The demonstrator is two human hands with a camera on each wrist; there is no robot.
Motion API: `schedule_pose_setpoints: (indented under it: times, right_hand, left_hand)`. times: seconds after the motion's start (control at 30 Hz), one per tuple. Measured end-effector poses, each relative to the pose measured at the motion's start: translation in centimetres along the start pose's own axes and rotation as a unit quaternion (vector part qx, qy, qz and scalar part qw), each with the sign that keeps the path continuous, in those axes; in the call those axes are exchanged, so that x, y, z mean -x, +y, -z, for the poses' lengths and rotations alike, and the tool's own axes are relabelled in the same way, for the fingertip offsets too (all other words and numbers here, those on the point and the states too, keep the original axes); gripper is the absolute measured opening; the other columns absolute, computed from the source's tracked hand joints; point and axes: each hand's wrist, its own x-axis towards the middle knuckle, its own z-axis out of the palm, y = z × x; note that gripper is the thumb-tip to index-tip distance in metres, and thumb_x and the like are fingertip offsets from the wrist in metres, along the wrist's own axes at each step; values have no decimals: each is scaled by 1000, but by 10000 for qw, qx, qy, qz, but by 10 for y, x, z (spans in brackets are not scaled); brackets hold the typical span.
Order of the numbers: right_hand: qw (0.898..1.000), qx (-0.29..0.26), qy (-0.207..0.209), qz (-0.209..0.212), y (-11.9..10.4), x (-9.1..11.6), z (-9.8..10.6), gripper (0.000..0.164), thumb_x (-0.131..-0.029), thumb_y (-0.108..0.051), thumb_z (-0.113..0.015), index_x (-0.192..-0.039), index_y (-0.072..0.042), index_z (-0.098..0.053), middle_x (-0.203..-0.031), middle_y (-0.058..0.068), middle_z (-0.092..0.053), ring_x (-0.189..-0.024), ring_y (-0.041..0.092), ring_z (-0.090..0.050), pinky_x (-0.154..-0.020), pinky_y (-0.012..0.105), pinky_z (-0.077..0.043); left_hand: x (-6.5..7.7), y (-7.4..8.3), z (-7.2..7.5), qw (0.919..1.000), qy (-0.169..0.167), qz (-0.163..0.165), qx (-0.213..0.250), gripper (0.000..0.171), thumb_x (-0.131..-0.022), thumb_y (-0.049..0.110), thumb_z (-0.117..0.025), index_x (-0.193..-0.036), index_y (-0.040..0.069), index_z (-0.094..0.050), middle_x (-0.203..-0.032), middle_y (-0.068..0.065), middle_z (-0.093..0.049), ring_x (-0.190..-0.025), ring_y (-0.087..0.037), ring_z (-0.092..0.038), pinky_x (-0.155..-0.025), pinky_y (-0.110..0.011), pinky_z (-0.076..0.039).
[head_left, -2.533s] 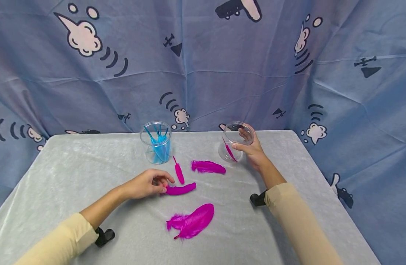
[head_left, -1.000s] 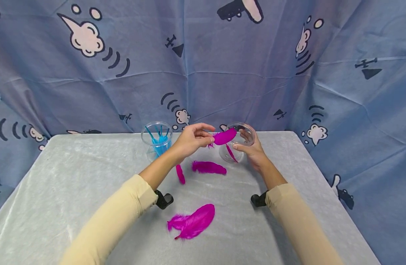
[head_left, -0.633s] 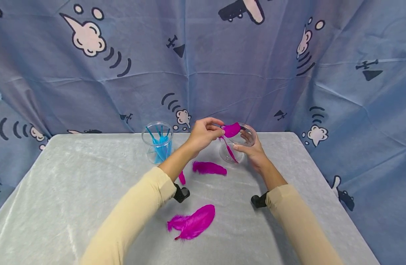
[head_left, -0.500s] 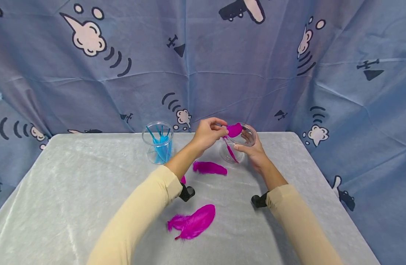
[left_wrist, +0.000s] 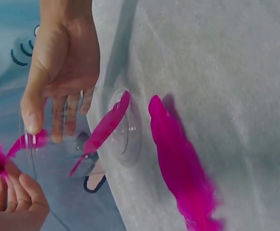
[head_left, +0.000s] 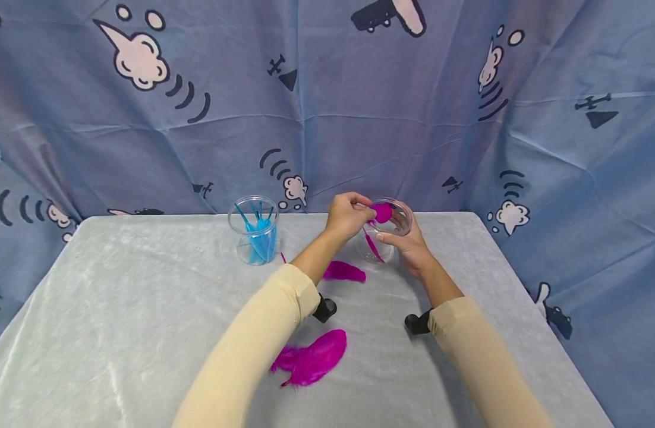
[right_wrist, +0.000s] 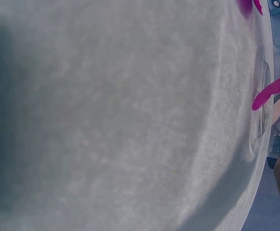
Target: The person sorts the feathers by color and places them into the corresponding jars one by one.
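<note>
My left hand [head_left: 348, 215] pinches a magenta feather [head_left: 382, 213] by its quill end, with the vane over the mouth of a clear plastic cup [head_left: 386, 253]. Around the cup's side, my right hand [head_left: 411, 242] holds it upright on the table. Inside leans another magenta feather [head_left: 374, 247], also visible through the wall in the left wrist view [left_wrist: 107, 122]. Thumb and fingers of the right hand [left_wrist: 65, 62] spread around the cup there. In the right wrist view, only the feather in the cup [right_wrist: 274, 90], the cup's base and part of a hand show at the edge.
A second clear cup [head_left: 242, 238] with several blue feathers stands at the back left. Magenta feathers lie on the grey cloth-covered table [head_left: 145, 309]: one [head_left: 348, 271] before the right cup, two overlapping [head_left: 319, 359] nearer. Another's quill [head_left: 283, 257] shows behind the left arm.
My left hand has picked a magenta feather off the table and carried it right and away to the right cup's mouth. The right hand keeps its hold on the cup.
</note>
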Motion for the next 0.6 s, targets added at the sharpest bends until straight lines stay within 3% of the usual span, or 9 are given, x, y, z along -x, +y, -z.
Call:
schedule_pose_setpoints:
  times: [0.37, 0.6]
  right_hand:
    - [9999, -110, -84, -84, -1, 1, 0, 83, -87, 14, -63, -153, -14, -21, -157, 19, -25, -145, 27, -23, -120, 46, -19]
    - [9999, -107, -90, -34, -1, 1, 0, 84, -86, 14, -64, -153, -14, -22, -154, 16, -28, -144, 27, -23, -121, 45, -13]
  left_hand:
    - [-2, -5, -9, 9997, -9, -178, -150, 24, -82, 12, -81, -101, 0, -74, -89, -10, -75, -75, -15, -67, -60, -19, -46]
    - [0, -12, -5, 9979, -390, -238, 470, 27, -86, 16, -79, -106, 0, -70, -91, -10, -73, -80, -16, -68, -65, -21, -50]
